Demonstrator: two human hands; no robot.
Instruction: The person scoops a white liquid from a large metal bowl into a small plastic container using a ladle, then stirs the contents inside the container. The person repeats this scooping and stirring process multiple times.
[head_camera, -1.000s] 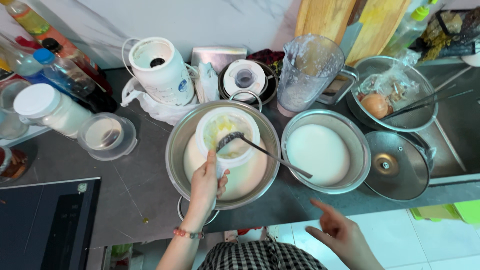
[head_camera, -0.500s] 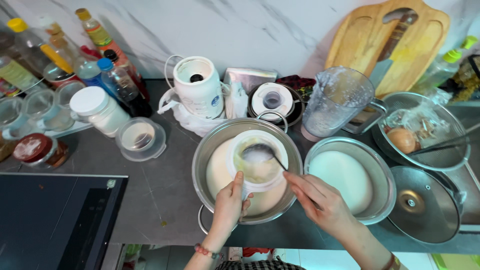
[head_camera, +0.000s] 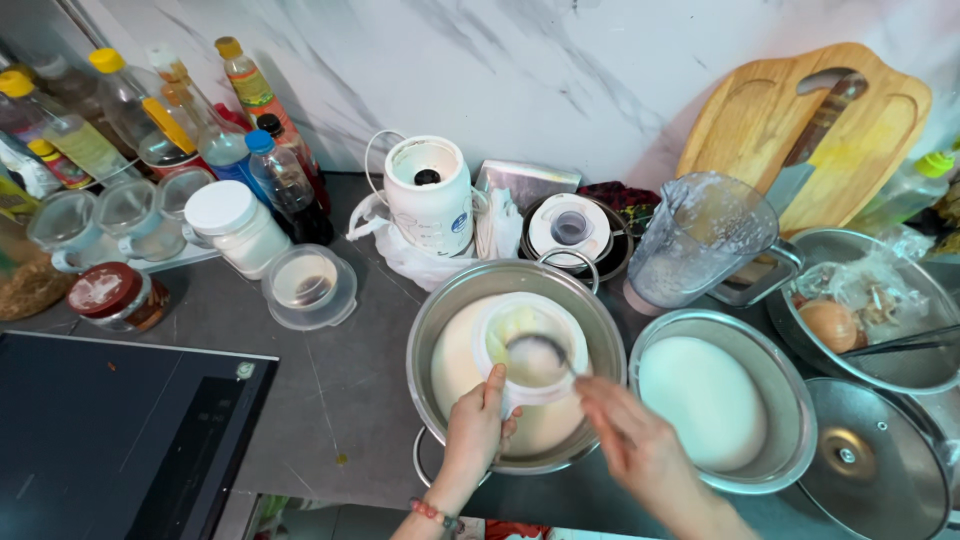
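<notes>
My left hand (head_camera: 478, 428) grips the handle of a white round strainer (head_camera: 500, 322) and holds it over a large steel pot (head_camera: 440, 305) with pale milky liquid in it. Yellowish pulp lies inside the strainer. My right hand (head_camera: 640, 450) holds a metal ladle (head_camera: 537, 356) by its thin handle, and the ladle's bowl sits inside the strainer on the pulp. A second steel bowl (head_camera: 790, 400) full of white liquid stands just right of the pot, beside my right hand.
An emptied blender jug (head_camera: 700, 240) and white blender base (head_camera: 432, 195) stand behind the pot. A pot lid (head_camera: 870, 460) and steel colander (head_camera: 905, 370) sit at the right, jars and bottles (head_camera: 235, 225) at the left, a black cooktop (head_camera: 110, 430) front left, cutting boards (head_camera: 800, 110) against the wall.
My right hand came up from below the counter and took hold of the ladle's handle. The ladle's bowl now rests deeper in the strainer. The camera view has shifted up and left.
</notes>
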